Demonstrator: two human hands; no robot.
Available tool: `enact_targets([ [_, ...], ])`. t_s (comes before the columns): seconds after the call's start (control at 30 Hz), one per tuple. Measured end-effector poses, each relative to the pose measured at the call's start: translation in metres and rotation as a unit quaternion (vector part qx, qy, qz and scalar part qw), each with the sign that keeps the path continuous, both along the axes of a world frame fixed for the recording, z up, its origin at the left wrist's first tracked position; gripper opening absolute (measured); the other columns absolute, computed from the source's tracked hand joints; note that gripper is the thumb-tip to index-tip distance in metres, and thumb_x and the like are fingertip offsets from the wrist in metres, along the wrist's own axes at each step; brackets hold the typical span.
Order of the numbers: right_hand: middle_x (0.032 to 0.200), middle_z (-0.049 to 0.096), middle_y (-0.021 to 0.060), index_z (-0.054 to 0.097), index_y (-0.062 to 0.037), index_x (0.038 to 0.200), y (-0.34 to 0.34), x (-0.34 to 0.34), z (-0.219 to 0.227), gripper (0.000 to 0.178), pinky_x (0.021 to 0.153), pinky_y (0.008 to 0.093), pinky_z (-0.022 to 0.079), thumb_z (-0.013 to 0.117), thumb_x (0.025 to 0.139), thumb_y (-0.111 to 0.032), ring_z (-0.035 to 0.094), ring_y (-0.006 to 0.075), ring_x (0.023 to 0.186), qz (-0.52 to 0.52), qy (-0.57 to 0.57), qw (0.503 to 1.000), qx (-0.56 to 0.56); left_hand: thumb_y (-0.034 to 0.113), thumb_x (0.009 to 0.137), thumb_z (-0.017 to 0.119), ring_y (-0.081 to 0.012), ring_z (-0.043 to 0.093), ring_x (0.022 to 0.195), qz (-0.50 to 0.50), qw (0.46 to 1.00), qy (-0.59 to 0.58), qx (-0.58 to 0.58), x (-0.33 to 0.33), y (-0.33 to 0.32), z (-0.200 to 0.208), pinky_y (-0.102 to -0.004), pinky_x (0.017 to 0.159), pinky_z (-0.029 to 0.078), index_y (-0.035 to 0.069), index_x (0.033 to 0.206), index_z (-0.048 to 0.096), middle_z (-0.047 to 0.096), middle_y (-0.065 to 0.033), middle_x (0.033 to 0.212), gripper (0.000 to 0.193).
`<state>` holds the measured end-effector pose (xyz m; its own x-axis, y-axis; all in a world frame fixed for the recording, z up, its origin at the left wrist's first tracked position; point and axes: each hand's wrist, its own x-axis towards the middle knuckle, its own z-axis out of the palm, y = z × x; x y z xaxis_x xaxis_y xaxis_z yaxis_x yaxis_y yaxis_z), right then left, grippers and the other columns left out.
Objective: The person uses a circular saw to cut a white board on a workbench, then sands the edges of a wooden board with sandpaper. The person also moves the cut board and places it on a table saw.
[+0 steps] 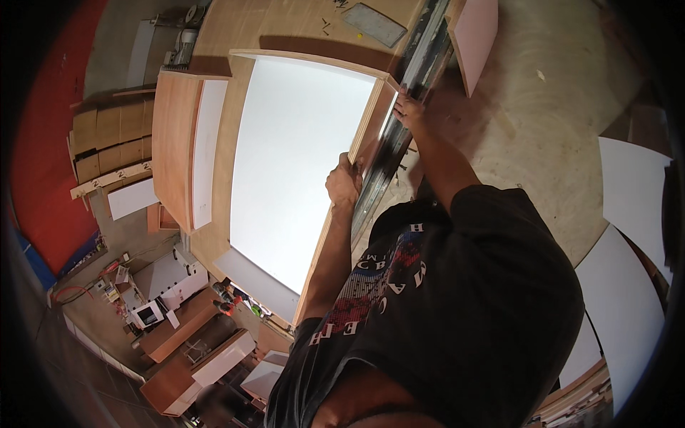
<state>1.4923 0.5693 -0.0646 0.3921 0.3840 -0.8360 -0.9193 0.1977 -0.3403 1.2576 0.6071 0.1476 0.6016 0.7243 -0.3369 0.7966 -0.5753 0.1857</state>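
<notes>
A shallow wooden box with a white inner panel (300, 164) lies on a wooden worktop, its plywood rims facing up. My left hand (344, 182) is closed over the near rim, fingers wrapped around the board about halfway along. Farther off, my right hand (408, 110) is at the outer side of the box's far right corner, fingers bent. A narrow bright white strip (389, 118) runs along the box's outer side beside those fingers. What the right fingers grip is too small to make out.
Dark metal rails (421, 53) run along the worktop's right edge. A grey flat plate (374, 25) and several screws lie at the far end. Another wooden box (175, 143) stands left. A drill (226, 307) lies lower left. White panels (635, 178) lean at right.
</notes>
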Motion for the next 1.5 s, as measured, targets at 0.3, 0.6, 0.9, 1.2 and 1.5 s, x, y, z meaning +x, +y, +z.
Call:
enact_targets([
  [0.3, 0.136, 0.062, 0.0022, 0.064, -0.0160, 0.134, 0.016, -0.016, -0.019, 0.055, 0.096, 0.0386, 0.046, 0.075, 0.093, -0.052, 0.056, 0.0198, 0.122, -0.050, 0.042, 0.998, 0.012, 0.046, 0.104, 0.057, -0.0475, 0.070, 0.077, 0.011, 1.000, 0.007, 0.007, -0.004, -0.001, -0.001, -0.0564, 0.070, 0.054, 0.010, 0.108, 0.057, 0.071, -0.0245, 0.080, 0.037],
  [0.6, 0.088, 0.062, -0.0073, 0.071, -0.0199, 0.101, 0.015, -0.021, -0.024, 0.029, 0.067, 0.0315, 0.040, 0.080, 0.091, -0.045, 0.052, 0.0104, 0.077, -0.095, 0.055, 0.994, 0.027, 0.042, 0.103, 0.060, -0.0482, 0.070, 0.079, 0.020, 0.999, 0.027, 0.002, -0.002, -0.006, -0.001, -0.0572, 0.071, 0.053, 0.010, 0.110, 0.052, 0.072, -0.0237, 0.083, 0.033],
  [0.9, 0.076, 0.046, -0.0096, 0.069, -0.0259, 0.102, 0.015, -0.015, -0.021, 0.012, 0.066, 0.0285, 0.037, 0.070, 0.100, -0.038, 0.038, 0.0089, 0.064, -0.091, 0.081, 0.991, 0.061, 0.039, 0.103, 0.061, -0.0474, 0.070, 0.081, 0.020, 1.000, -0.011, 0.007, 0.000, -0.008, 0.003, -0.0563, 0.073, 0.053, 0.010, 0.110, 0.050, 0.072, -0.0223, 0.083, 0.032],
  [1.2, 0.068, 0.041, -0.0096, 0.066, -0.0250, 0.098, 0.006, -0.008, -0.024, 0.014, 0.069, 0.0302, 0.036, 0.070, 0.101, -0.038, 0.033, 0.0104, 0.058, -0.076, 0.085, 0.990, 0.088, 0.042, 0.103, 0.059, -0.0483, 0.070, 0.078, 0.006, 1.000, -0.005, -0.015, 0.002, -0.002, 0.005, -0.0568, 0.071, 0.054, 0.008, 0.109, 0.052, 0.071, -0.0242, 0.077, 0.036],
  [1.5, 0.064, 0.033, -0.0078, 0.057, -0.0222, 0.086, 0.004, -0.008, -0.011, 0.028, 0.067, 0.0293, 0.034, 0.063, 0.103, -0.044, 0.027, 0.0107, 0.055, -0.041, 0.092, 0.989, 0.108, 0.045, 0.102, 0.061, -0.0490, 0.070, 0.078, 0.024, 0.999, -0.007, -0.024, -0.003, -0.001, 0.000, -0.0581, 0.071, 0.054, 0.008, 0.104, 0.051, 0.070, -0.0249, 0.077, 0.038],
])
